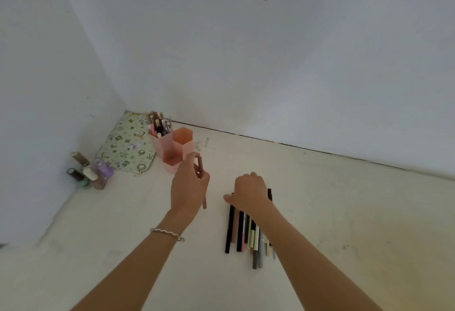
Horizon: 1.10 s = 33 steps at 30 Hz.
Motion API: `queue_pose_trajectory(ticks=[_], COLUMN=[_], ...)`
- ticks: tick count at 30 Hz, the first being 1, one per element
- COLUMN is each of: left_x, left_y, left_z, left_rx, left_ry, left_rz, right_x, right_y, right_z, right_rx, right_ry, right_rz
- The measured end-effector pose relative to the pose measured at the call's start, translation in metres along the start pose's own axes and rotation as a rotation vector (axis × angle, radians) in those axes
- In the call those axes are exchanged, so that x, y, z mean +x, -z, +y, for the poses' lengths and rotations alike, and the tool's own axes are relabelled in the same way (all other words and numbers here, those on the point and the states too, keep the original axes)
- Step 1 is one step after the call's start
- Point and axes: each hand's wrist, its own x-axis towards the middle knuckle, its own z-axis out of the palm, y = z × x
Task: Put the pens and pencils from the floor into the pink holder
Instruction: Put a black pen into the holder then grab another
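One pink pen (200, 164) — left hand (189, 185) pinching, right hand (248, 191) on pens (242, 234)

pink holder (170, 155): upright, rear cell full | pens (241, 232): row on floor | pink pen (200, 163): held beside holder

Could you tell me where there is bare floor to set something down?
Bare: right of the pen row to the wall; between the bottles and the left hand. Crowded: the corner around the pink holder and mat.

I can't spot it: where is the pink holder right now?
In the head view, the pink holder stands on the floor left of centre, near the wall corner, beside a floral cloth, just beyond the left hand.
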Motion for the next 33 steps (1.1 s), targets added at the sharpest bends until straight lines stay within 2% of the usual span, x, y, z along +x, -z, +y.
queue_pose_trajectory(ticks=[3,8,10,12,15,17,20,23,25,27,31,33], left_x=[-0.004,-0.007,-0.005,0.005,0.038,0.065,0.097,0.113,0.117,0.119,0.114,0.104], left_y=[0.005,0.005,0.008,0.017,0.036,0.044,0.045,0.041,0.039,0.044,0.068,0.076], left_z=[-0.003,-0.013,-0.012,-0.006,0.013,0.024,0.029,0.022,0.015,0.013,0.015,0.018], left_rx=[-0.008,-0.035,-0.081,-0.156,-0.188,-0.128,0.123,0.588,0.815,0.809,0.579,0.442], left_ry=[-0.012,-0.025,-0.058,-0.133,-0.239,-0.272,-0.345,-0.42,-0.391,-0.39,-0.44,-0.436], left_rz=[0.01,0.027,0.053,0.138,0.315,0.385,0.353,0.291,0.24,0.278,0.476,0.503], right_x=[0.004,0.007,0.01,0.018,0.03,0.034,0.037,0.04,0.043,0.049,0.072,0.082], right_y=[-0.014,-0.024,-0.019,-0.002,0.037,0.062,0.085,0.093,0.094,0.094,0.092,0.087], right_z=[-0.009,-0.015,-0.015,-0.01,0.002,0.005,0.002,-0.004,-0.008,-0.015,-0.043,-0.055], right_rx=[-0.055,0.051,0.284,0.635,1.074,1.277,1.444,1.458,1.447,1.436,1.361,1.251], right_ry=[0.004,-0.039,-0.113,-0.204,-0.287,-0.276,-0.192,-0.114,-0.081,-0.051,0.033,0.07], right_rz=[0.006,0.009,0.022,0.07,0.266,0.445,0.642,0.726,0.751,0.765,0.766,0.724])
